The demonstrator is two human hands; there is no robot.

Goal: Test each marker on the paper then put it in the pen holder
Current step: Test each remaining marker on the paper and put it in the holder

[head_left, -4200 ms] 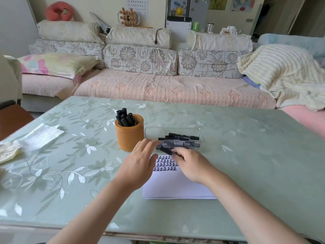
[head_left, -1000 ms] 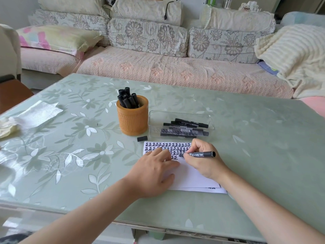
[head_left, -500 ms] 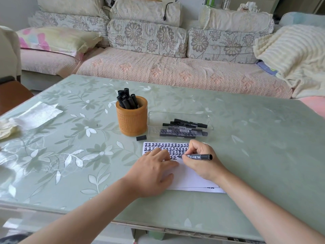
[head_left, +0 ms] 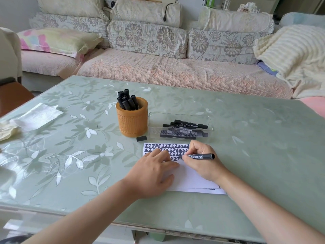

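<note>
Testing is under way: the right hand (head_left: 204, 162) pinches the marker (head_left: 200, 156), tip on the paper (head_left: 190, 180) near the table's (head_left: 263, 155) front edge; the left hand (head_left: 153, 173) lies flat, fingers straight, pinning the sheet. Next, likely, recap it with the cap (head_left: 141, 138) beside the pen holder (head_left: 131, 122).

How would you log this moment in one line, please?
step: testing; right hand: marker tip on paper; left hand: flat on paper; cap: beside pen holder
</note>
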